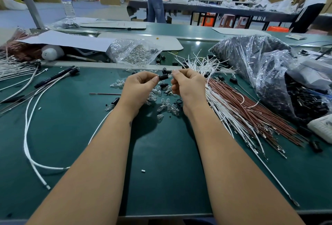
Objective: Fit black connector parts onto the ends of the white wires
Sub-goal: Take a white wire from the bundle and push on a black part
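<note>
The left hand [139, 85] pinches a black connector part [163, 76] at its 2 o'clock, raised off the green table [71, 126] — probably to steady it for fitting. The right hand [186, 83], fingers curled, pinches something small and clear at the part's 3 o'clock end. White wires [203, 64] lie at 1 o'clock, beyond the hands.
</note>
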A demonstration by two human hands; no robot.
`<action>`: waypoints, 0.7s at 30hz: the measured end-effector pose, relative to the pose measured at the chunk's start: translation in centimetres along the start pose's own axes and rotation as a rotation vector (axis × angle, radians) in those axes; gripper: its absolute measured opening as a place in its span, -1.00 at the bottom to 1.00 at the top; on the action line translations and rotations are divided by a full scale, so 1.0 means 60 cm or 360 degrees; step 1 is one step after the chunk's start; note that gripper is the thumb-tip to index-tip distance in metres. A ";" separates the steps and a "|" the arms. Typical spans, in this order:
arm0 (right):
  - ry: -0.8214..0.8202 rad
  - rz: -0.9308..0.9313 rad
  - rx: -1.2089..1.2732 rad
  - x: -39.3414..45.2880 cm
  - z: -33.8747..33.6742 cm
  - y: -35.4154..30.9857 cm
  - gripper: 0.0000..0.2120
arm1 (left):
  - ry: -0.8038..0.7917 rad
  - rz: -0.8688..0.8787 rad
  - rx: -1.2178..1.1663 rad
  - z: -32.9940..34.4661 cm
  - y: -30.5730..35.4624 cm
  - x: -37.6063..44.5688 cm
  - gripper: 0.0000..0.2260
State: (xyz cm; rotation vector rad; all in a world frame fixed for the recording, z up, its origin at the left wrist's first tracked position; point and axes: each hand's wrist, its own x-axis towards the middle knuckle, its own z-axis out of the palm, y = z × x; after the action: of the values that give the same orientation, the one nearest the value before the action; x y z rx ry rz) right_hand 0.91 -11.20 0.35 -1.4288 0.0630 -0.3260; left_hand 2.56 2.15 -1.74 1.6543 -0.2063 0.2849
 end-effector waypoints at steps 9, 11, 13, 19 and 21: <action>-0.0010 -0.0048 -0.0084 -0.002 0.000 0.001 -0.85 | -0.0013 0.0014 0.0033 -0.003 -0.003 -0.001 -0.90; -0.0030 -0.0047 -0.0098 -0.001 0.000 0.002 -0.86 | -0.0015 0.0005 0.0039 -0.003 -0.003 -0.001 -0.92; -0.0050 -0.0023 -0.0096 0.000 0.001 0.004 -0.88 | -0.0016 0.0011 0.0056 -0.003 -0.002 -0.003 -0.93; -0.0143 0.0122 0.0156 -0.004 0.004 0.010 -0.86 | -0.0011 0.0028 0.0104 -0.001 0.005 -0.006 -0.93; -0.0192 0.0155 0.0233 -0.006 0.004 0.012 -0.85 | 0.0021 0.0009 0.0074 0.001 0.006 -0.007 -0.93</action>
State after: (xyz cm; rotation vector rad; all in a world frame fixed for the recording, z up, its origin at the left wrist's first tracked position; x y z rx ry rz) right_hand 0.77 -10.78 -0.38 -1.2930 0.0098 -0.1603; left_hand 2.06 2.07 -1.52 1.6972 -0.1956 0.3068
